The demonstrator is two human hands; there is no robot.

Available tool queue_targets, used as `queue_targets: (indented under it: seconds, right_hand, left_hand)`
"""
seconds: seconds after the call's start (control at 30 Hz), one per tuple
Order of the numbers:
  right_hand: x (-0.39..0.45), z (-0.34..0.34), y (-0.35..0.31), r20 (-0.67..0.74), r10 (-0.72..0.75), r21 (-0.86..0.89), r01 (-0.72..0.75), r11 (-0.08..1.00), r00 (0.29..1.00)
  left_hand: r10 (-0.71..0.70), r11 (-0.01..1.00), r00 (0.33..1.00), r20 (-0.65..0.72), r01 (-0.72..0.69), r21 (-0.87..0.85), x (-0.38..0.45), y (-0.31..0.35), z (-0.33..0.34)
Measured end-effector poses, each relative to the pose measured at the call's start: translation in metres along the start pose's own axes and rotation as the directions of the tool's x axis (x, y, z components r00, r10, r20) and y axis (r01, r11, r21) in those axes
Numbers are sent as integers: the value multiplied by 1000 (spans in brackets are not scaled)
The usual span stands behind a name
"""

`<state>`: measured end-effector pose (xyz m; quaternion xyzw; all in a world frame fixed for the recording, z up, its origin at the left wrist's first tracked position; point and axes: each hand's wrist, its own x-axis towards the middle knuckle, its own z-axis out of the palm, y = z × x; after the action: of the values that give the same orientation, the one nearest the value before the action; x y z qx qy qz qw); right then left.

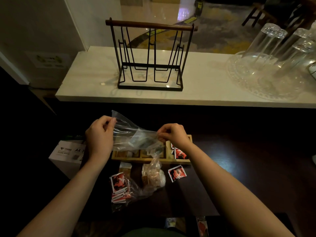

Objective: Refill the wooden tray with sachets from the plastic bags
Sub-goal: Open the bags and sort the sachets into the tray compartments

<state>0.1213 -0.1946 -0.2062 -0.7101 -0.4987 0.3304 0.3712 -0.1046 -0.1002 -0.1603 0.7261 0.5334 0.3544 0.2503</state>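
Hands (99, 134) on plastic bag (135, 134) (dark sachets)

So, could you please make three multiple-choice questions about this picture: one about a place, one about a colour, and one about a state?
1. Where is the black wire rack?
A. On the white counter
B. On the dark lower table
C. Inside the wooden tray

2. What colours has the single sachet lying on the dark table, near the right end of the wooden tray?
A. Blue and yellow
B. Red, black and white
C. Green only

3. How is the clear plastic bag held?
A. By the left hand only
B. It lies untouched on the table
C. By both hands, above the tray

Answers:
1 A, its base stands on the white counter.
2 B, a red and black print with a white border shows.
3 C, the left hand and the right hand each pinch an end.
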Motion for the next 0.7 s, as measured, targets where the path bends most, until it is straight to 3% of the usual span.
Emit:
queue_targets:
  seconds: [0.23, 0.47, 0.57, 0.7]
  right_hand:
    - [-2, -1, 0, -27, 44, 65, -43, 997, 999]
    - [-8, -1, -2, -83, 39, 114, -30, 993, 996]
    - [-13, -1, 4, -53, 46, 82, -41, 996, 998]
    - [-19, -7, 1, -28, 55, 180, -49, 982, 998]
  left_hand:
    - [132, 991, 991, 21, -132, -2, -1, 19, -5]
    - [173, 985, 985, -15, -173, -14, 2, 28, -8]
    - [172, 985, 985, -3, -172, -4, 3, 23, -7]
    - [158, 985, 987, -6, -158, -67, 1, 22, -8]
